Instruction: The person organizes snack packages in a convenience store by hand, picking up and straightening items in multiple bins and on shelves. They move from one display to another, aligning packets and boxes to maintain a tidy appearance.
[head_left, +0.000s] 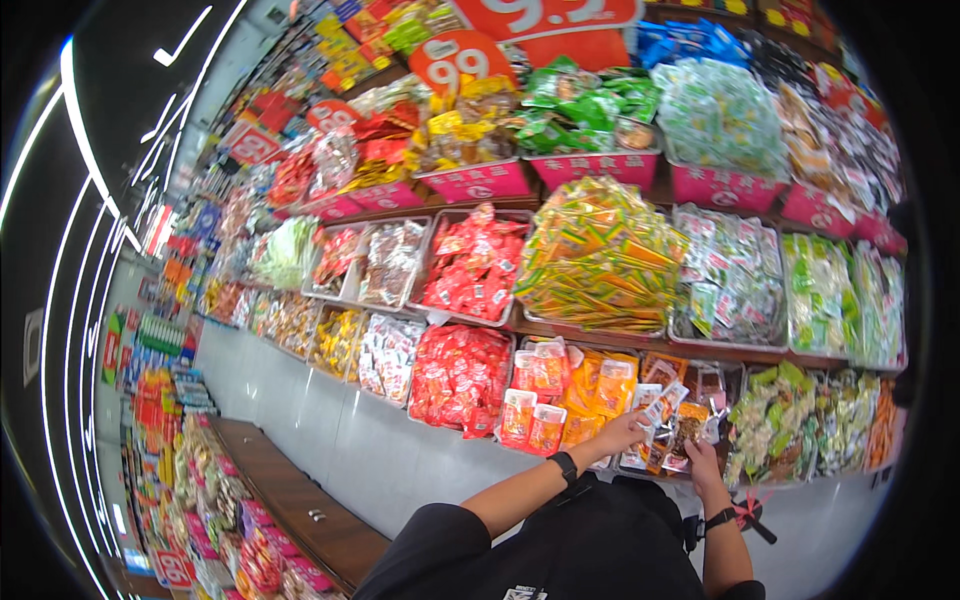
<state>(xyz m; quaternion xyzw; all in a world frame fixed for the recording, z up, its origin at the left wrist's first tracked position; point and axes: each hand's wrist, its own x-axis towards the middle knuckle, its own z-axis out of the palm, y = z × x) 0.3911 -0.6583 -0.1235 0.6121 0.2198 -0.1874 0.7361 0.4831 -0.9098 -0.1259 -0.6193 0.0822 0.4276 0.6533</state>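
Note:
Both of my hands are over a clear tray of mixed small snack packets in the lowest row. My left hand (627, 432) grips a small white-and-orange snack packet (664, 403) by its lower end. Close by on the right, my right hand (703, 456) has its thumb and fingers at a brown snack packet (691, 426); whether it grips the packet is not clear. Orange packets (613, 388) and red-and-white packets (519, 417) lie just left of the tray. To its right is a tray of green-and-clear packets (772, 427).
Stepped shelves rise ahead with red packets (461, 379), a tall heap of yellow-green packets (600, 259) and pink-fronted bins (592, 171). A brown wooden display counter (292, 487) stands at lower left, across a grey tiled floor (330, 420). A dark-handled object with pink ribbon (752, 516) is below right.

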